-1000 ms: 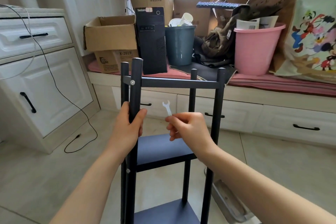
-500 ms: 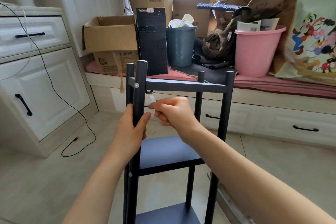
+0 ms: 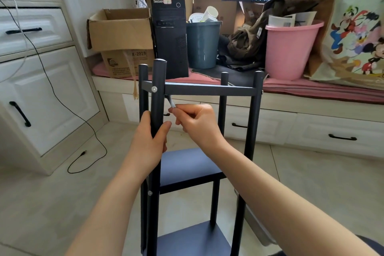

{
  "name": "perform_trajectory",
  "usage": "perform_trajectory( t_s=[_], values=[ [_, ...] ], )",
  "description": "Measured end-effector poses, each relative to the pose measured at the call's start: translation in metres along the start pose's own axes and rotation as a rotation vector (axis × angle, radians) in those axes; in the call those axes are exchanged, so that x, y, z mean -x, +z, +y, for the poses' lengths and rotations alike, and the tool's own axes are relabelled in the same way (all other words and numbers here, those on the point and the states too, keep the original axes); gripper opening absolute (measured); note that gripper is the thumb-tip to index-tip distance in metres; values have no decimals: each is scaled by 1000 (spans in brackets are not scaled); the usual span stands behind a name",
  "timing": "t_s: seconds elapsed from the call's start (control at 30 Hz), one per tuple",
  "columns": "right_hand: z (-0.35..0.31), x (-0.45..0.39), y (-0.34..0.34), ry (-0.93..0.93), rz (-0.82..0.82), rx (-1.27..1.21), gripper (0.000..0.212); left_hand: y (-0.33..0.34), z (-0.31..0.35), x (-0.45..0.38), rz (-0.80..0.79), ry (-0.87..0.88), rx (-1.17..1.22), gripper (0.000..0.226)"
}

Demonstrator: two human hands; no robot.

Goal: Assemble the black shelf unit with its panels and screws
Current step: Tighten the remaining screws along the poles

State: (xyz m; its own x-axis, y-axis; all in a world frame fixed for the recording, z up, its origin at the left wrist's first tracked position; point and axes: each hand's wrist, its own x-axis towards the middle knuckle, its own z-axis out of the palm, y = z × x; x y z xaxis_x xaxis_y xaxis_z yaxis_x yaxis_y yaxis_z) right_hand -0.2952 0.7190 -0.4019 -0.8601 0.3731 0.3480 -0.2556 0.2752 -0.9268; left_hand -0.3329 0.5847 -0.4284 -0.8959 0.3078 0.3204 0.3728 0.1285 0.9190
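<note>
Tiled floor, shelf unit (image 3: 199,89) upright. Left hand (image 3: 150,141) grips near post (image 3: 158,110); right hand (image 3: 197,122) pinches wrench (image 3: 171,103), which angles up-left toward the screw (image 3: 154,89) joint above both hands, right nearer.

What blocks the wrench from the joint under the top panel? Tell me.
Nothing visible. The right hand pinches the wrench, whose tip already reaches up beside the post, under the top panel. The left hand grips the post lower down.

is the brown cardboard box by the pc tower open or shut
Open: the cardboard box beside the PC tower has its top flaps up, showing the inside.
</note>
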Motion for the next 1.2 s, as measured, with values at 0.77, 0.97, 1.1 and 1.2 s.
perform_trajectory(
  t_s=[0.77,0.97,1.1,1.2],
  values=[
    [16,-1,8,-321,207,221,15,0,11,3,-51,-15,-34,10],
    [29,-9,17,-568,340,297,9,-2,15,9,-71,-16,-35,7],
    [38,-16,29,-639,391,284,9,-5,14,9,-65,-9,-36,7],
    [43,-22,33,-664,409,275,10,-8,10,7,-65,-12,-49,10]
  ],
)
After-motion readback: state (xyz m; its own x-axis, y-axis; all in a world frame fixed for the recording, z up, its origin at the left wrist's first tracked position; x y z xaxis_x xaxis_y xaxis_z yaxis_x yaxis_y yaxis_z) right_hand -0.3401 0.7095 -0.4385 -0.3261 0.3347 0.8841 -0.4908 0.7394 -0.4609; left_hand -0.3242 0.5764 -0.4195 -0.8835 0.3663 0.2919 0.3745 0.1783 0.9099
